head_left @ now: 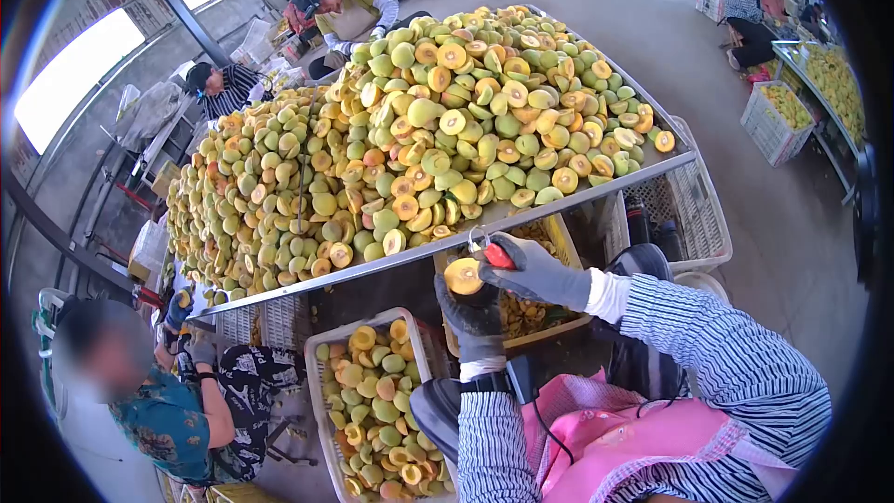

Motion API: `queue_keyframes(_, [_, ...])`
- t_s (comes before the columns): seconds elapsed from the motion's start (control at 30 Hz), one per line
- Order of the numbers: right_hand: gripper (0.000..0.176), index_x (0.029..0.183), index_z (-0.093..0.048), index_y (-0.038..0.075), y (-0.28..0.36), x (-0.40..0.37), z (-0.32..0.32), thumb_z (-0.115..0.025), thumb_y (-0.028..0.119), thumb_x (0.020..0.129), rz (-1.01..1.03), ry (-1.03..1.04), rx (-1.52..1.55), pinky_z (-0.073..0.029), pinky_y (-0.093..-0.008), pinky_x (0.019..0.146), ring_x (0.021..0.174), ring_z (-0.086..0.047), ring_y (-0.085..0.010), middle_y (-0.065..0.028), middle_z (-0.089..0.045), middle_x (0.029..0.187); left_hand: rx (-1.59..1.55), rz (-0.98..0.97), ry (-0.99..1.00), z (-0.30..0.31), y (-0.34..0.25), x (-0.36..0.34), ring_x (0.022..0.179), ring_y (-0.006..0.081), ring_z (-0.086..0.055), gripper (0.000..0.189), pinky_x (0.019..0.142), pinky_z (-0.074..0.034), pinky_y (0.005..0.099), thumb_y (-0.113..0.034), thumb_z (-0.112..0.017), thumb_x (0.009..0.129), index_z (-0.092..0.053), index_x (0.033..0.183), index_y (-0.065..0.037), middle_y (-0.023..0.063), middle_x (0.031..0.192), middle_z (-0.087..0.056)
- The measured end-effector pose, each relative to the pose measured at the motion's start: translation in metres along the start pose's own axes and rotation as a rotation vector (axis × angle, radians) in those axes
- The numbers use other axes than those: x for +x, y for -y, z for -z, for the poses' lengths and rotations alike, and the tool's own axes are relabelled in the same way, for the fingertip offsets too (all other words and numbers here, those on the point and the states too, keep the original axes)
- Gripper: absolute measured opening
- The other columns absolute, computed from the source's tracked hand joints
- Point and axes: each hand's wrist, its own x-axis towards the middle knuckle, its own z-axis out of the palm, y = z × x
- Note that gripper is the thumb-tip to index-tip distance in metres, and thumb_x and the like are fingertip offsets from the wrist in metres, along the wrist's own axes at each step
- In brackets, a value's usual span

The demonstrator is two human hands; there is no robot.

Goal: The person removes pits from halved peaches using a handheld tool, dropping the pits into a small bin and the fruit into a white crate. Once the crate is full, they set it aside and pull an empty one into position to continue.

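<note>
Head view looks down on two grey-gloved hands meeting just below the edge of a long metal table. The left hand is cupped from underneath around a fruit half. Its fingers close on the skin side so that the yellow cut face turns up toward the other hand, which leaves the flesh open to the tool. The right hand is clenched round a red-handled tool. The tool's small metal loop stands just above the fruit half, though whether it touches cannot be told.

Both hands sit over a yellow crate with brownish bits in it, probably so that whatever drops lands there. Lower and to the left, a white crate holds cut halves within easy reach of the left arm.

The table above carries a high heap of halved fruit, green skins and orange faces mixed. The heap is piled right up to the near rim, where a hand can take one.

A pink apron covers the person's lap. At lower left a co-worker in a patterned top sits at the same table edge, and more people sit at the far end.
</note>
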Motion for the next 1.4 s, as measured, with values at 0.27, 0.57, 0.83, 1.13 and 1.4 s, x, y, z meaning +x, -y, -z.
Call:
queue_keyframes(0.27, [0.044,0.108,-0.053,0.004,0.022,-0.051,-0.040,-0.060,0.044,0.092,0.038,0.322,-0.542,-0.050,-0.0515,0.067,0.077,-0.064,-0.0455,-0.0243,-0.065,0.081,0.273,-0.200,-0.138,-0.001,-0.038,-0.064,0.098,0.0214,-0.063,0.060,0.087,-0.053,0.0349,-0.056,-0.036,0.102,-0.060,0.122,-0.005,0.0104,0.109,-0.066])
queue_keyframes(0.57, [0.043,0.104,-0.053,0.000,0.031,-0.076,-0.063,-0.057,0.042,0.094,-0.041,0.380,-0.491,-0.050,-0.0508,0.070,0.080,-0.065,-0.0450,-0.0261,-0.066,0.086,0.446,-0.395,-0.089,-0.027,-0.048,-0.109,0.088,0.0233,-0.065,0.057,0.082,-0.056,0.0350,-0.052,-0.035,0.104,-0.060,0.114,-0.002,0.0124,0.096,-0.067])
queue_keyframes(0.83, [0.049,0.085,-0.060,0.004,0.027,-0.066,-0.037,-0.052,0.051,0.097,-0.444,0.714,0.144,-0.043,-0.0263,0.041,0.048,-0.054,-0.0111,-0.0020,-0.053,0.060,1.177,-0.654,0.097,-0.001,-0.051,-0.092,0.094,0.0268,-0.065,0.046,0.082,-0.059,0.0404,-0.045,-0.044,0.103,-0.051,0.120,-0.003,0.0134,0.107,-0.061])
queue_keyframes(1.13, [0.047,0.104,-0.059,0.004,0.021,-0.041,0.011,-0.050,0.050,0.099,-0.629,0.860,0.722,-0.042,-0.0238,0.037,0.046,-0.052,-0.0127,-0.0015,-0.054,0.060,0.801,-0.086,-0.045,-0.073,-0.043,-0.059,0.065,0.0289,-0.068,0.060,0.062,-0.060,0.0387,-0.056,-0.041,0.100,-0.059,0.091,0.001,0.0179,0.082,-0.068])
queue_keyframes(1.4, [0.036,0.101,-0.055,0.004,-0.013,-0.017,0.047,-0.062,0.036,0.087,-0.047,0.422,-0.863,-0.051,-0.0504,0.064,0.074,-0.068,-0.0404,-0.0185,-0.068,0.076,0.886,0.035,-0.136,-0.051,-0.035,-0.006,0.074,0.0224,-0.067,0.065,0.071,-0.057,0.0302,-0.056,-0.041,0.101,-0.065,0.088,0.003,0.0136,0.080,-0.069])
